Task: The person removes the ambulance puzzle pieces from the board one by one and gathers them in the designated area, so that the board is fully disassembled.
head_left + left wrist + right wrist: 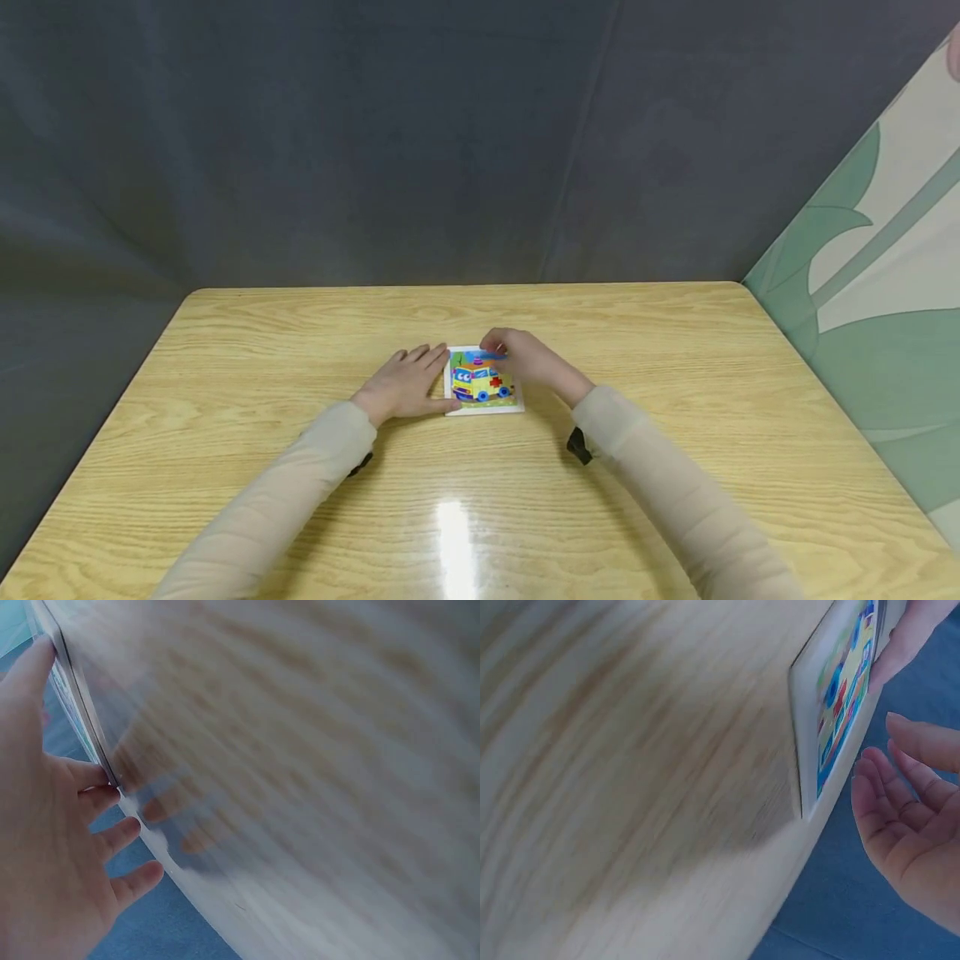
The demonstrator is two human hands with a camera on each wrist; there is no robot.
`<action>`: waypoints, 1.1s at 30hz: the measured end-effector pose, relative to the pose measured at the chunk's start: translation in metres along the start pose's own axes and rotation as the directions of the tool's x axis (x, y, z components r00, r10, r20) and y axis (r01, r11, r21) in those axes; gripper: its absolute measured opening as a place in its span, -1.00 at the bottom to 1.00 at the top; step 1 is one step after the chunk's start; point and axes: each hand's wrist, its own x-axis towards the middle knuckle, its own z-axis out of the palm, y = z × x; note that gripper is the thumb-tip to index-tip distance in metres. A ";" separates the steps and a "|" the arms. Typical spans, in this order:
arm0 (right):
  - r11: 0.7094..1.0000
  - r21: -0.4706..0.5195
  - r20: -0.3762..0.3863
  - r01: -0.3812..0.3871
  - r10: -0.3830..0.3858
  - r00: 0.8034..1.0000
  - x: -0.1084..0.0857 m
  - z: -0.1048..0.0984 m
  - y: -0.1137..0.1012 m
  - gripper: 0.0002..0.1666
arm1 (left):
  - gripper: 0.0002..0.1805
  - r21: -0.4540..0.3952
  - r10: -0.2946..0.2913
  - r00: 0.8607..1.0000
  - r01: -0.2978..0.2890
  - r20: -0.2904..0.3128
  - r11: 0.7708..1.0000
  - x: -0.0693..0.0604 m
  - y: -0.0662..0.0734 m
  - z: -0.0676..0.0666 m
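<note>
A square picture board [483,410] with a white border lies flat on the table, showing a yellow ambulance with a face. My left hand [405,386] rests at its left side, fingers spread, the thumb at the lower left corner. In the left wrist view, fingertips of the left hand [56,817] touch the board's edge and the table. My right hand [531,360] hovers over the board's upper right part. The right wrist view shows the right hand [915,817] with bent fingers, thumb apart, nothing held, beside the board [804,735].
The wooden table [262,350] reaches back to a dark curtain [375,150]. On the right hangs a pale cloth [885,350] with green leaf shapes. A bright reflection lies on the table's front part.
</note>
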 end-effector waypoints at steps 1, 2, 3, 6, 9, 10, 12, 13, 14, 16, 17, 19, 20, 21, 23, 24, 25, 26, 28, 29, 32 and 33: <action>1.000 0.023 0.001 0.003 -0.003 1.000 0.003 0.001 0.000 -0.67 | -0.01 0.005 -0.002 1.000 0.002 0.002 1.000 0.000 0.000 0.000; 0.999 0.041 0.003 0.000 -0.001 1.000 0.006 0.002 -0.001 -0.67 | -0.01 0.006 -0.003 1.000 0.003 0.002 1.000 0.000 0.000 0.000; 0.998 0.060 0.005 -0.003 0.002 1.000 0.009 0.004 -0.001 -0.66 | -0.01 0.008 -0.003 1.000 0.003 0.001 1.000 0.001 0.001 0.000; 0.995 0.094 0.014 -0.011 0.010 1.000 0.017 0.009 -0.001 -0.63 | -0.01 0.008 -0.005 1.000 0.005 -0.002 1.000 0.001 0.001 0.001; 0.994 0.110 0.026 -0.003 0.000 1.000 0.024 0.014 -0.003 -0.61 | -0.01 0.011 -0.005 1.000 0.005 -0.005 1.000 0.001 0.002 0.001; 0.994 0.110 0.029 0.001 -0.004 1.000 0.026 0.015 -0.004 -0.60 | -0.01 0.012 -0.004 1.000 0.004 -0.006 1.000 0.000 0.002 0.001; 0.992 0.123 0.039 -0.004 -0.001 0.999 0.029 0.017 -0.005 -0.59 | -0.01 0.017 -0.004 1.000 0.004 -0.002 1.000 0.000 0.001 0.000; 0.992 0.126 0.043 -0.005 -0.001 0.999 0.030 0.017 -0.006 -0.59 | 0.00 0.019 -0.004 1.000 0.004 -0.001 1.000 0.000 0.001 0.000; 0.993 0.122 0.044 0.003 -0.008 0.999 0.031 0.017 -0.006 -0.58 | 0.00 0.014 -0.002 1.000 0.002 0.002 1.000 0.000 0.001 -0.001; 0.993 0.120 0.053 0.018 -0.025 0.998 0.032 0.018 -0.006 -0.56 | 0.01 0.001 0.000 1.000 0.000 0.010 1.000 0.000 0.000 -0.001; 0.993 0.113 0.057 0.024 -0.030 0.998 0.033 0.018 -0.006 -0.55 | 0.02 -0.005 0.002 1.000 -0.002 0.016 1.000 0.000 -0.001 -0.001; 0.995 0.087 0.061 0.043 -0.048 0.997 0.033 0.019 -0.006 -0.54 | 0.05 -0.013 0.007 1.000 -0.007 0.024 1.000 0.001 -0.003 0.000; 0.996 0.076 0.065 0.051 -0.056 0.996 0.033 0.019 -0.006 -0.54 | 0.06 -0.018 0.009 1.000 -0.009 0.028 1.000 0.001 -0.003 0.000; 0.996 0.067 0.070 0.052 -0.057 0.996 0.033 0.019 -0.007 -0.54 | 0.07 -0.019 0.011 0.999 -0.010 0.031 1.000 0.001 -0.004 0.000; 0.998 0.041 0.078 0.049 -0.052 0.996 0.033 0.020 -0.008 -0.53 | 0.08 -0.022 0.015 0.999 -0.014 0.035 1.000 0.001 -0.005 0.000; 0.998 0.034 0.084 0.046 -0.048 0.995 0.033 0.020 -0.008 -0.53 | 0.08 -0.025 0.014 0.999 -0.013 0.035 1.000 0.001 -0.005 0.000; 0.999 0.024 0.088 0.045 -0.046 0.995 0.034 0.020 -0.009 -0.52 | 0.09 -0.031 0.014 0.999 -0.012 0.034 0.999 0.001 -0.005 0.000; 0.999 0.017 0.091 0.042 -0.044 0.995 0.035 0.020 -0.009 -0.50 | 0.09 -0.033 0.010 0.999 -0.009 0.037 0.999 0.001 -0.005 -0.001; 0.999 0.007 0.094 0.034 -0.035 0.995 0.036 0.020 -0.011 -0.47 | 0.09 -0.033 0.011 0.999 -0.010 0.035 0.999 0.002 -0.005 -0.001; 1.000 0.009 0.095 0.027 -0.028 0.995 0.036 0.020 -0.011 -0.46 | 0.09 -0.032 0.011 0.999 -0.010 0.034 0.999 0.002 -0.005 -0.001; 1.000 0.019 0.096 0.008 -0.010 0.995 0.037 0.019 -0.012 -0.44 | 0.09 -0.021 0.011 0.999 -0.010 0.036 1.000 0.002 -0.004 -0.001; 1.000 0.021 0.097 0.003 -0.005 0.995 0.037 0.019 -0.012 -0.44 | 0.09 -0.021 0.014 0.999 -0.014 0.034 1.000 0.002 -0.004 -0.001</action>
